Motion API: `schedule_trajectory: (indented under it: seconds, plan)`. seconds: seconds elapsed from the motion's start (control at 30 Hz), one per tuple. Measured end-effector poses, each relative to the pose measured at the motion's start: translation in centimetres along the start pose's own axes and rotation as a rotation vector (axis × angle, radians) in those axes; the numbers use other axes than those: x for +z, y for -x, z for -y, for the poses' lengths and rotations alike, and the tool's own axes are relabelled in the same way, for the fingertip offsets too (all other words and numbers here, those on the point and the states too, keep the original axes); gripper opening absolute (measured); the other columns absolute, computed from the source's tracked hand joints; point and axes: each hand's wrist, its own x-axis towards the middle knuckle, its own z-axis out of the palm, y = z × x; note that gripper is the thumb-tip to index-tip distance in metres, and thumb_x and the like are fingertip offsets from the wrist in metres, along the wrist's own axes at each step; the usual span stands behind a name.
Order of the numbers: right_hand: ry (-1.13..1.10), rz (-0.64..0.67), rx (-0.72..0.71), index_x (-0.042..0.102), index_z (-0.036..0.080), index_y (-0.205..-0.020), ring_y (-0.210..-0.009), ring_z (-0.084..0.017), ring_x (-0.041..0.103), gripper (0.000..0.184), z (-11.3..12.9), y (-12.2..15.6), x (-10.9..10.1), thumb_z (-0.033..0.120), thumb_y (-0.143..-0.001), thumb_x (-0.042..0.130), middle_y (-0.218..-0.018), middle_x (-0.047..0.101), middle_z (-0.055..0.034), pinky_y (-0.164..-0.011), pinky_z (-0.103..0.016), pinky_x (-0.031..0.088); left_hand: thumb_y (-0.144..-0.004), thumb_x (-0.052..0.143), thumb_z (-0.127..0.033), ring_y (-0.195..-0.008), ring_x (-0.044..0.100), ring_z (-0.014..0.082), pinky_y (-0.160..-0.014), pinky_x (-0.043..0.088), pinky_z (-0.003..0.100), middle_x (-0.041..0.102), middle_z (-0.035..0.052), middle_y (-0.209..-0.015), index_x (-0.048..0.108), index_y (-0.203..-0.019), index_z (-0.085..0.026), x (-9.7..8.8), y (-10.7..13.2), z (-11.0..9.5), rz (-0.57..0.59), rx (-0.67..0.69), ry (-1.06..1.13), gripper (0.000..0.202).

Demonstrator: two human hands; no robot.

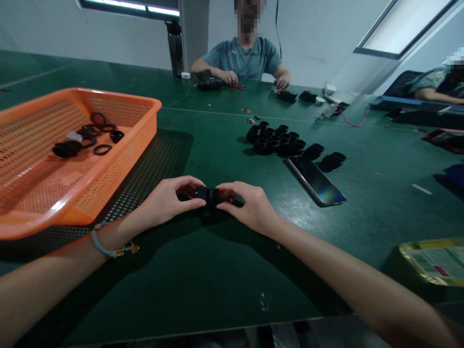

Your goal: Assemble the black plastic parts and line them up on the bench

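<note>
A small black cylindrical fitting (208, 194) lies sideways between my two hands, just above the green table. Thumb and fingers of my left hand (172, 198) pinch its left end. Its right end is gripped by my right hand (250, 203), whose fingers partly cover it. Narrow ridges or rings show around its middle; whether it is one piece or two I cannot tell. Beyond my right hand stands a cluster of several similar black fittings (275, 140).
An orange perforated basket (119, 169) at the left contains black rings and fittings. A phone (315, 181) lies right of my hands, and a yellow-edged packet (435, 261) near the right edge. Opposite sits a person (242, 60) beside a black tool (210, 83) and a bottle (175, 48).
</note>
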Motion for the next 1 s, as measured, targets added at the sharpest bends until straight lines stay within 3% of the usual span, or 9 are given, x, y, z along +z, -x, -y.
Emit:
schedule_trajectory:
  seconds: [0.37, 0.6, 0.77, 1.0]
  plan:
    - [0.023, -0.003, -0.047, 0.063, 0.016, -0.097, -0.069, -0.013, 0.062, 0.022, 0.12, -0.11, -0.16, 0.018, -0.075, 0.067, -0.081, 0.068, -0.0024, -0.064, -0.026, 0.051, -0.065, 0.067, -0.039, -0.077, 0.064, 0.0200, -0.075, 0.052, 0.032, 0.069, 0.0043, -0.084, 0.063, -0.091, -0.015, -0.04, 0.09, 0.10, 0.011, 0.013, -0.007, 0.036]
    - [-0.016, -0.032, -0.039, 0.058, 0.016, -0.106, -0.069, -0.013, 0.062, 0.036, -0.14, 0.19, 0.09, 0.018, -0.072, 0.069, -0.084, 0.067, -0.0026, -0.066, -0.027, 0.052, -0.065, 0.065, -0.041, -0.077, 0.064, 0.0203, -0.075, 0.052, 0.033, 0.069, 0.0043, -0.085, 0.063, -0.091, -0.015, 0.02, 0.01, 0.27, -0.001, 0.016, -0.003, 0.037]
    - [-0.031, -0.038, -0.018, 0.060, 0.017, -0.099, -0.068, -0.012, 0.062, 0.026, -0.28, 0.16, 0.32, 0.012, -0.073, 0.064, -0.082, 0.067, -0.0015, -0.066, -0.026, 0.053, -0.065, 0.066, -0.041, -0.076, 0.064, 0.0201, -0.075, 0.053, 0.034, 0.069, 0.0045, -0.084, 0.063, -0.092, -0.014, 0.12, -0.02, 0.36, 0.007, 0.019, 0.004, 0.038]
    - [-0.003, -0.041, -0.014, 0.062, 0.018, -0.097, -0.068, -0.012, 0.063, 0.026, -0.28, 0.08, 0.37, 0.011, -0.073, 0.066, -0.081, 0.068, -0.0010, -0.065, -0.026, 0.052, -0.064, 0.066, -0.040, -0.076, 0.064, 0.0200, -0.075, 0.053, 0.033, 0.069, 0.0049, -0.085, 0.063, -0.091, -0.014, 0.01, -0.03, 0.15, 0.002, 0.021, 0.001, 0.037]
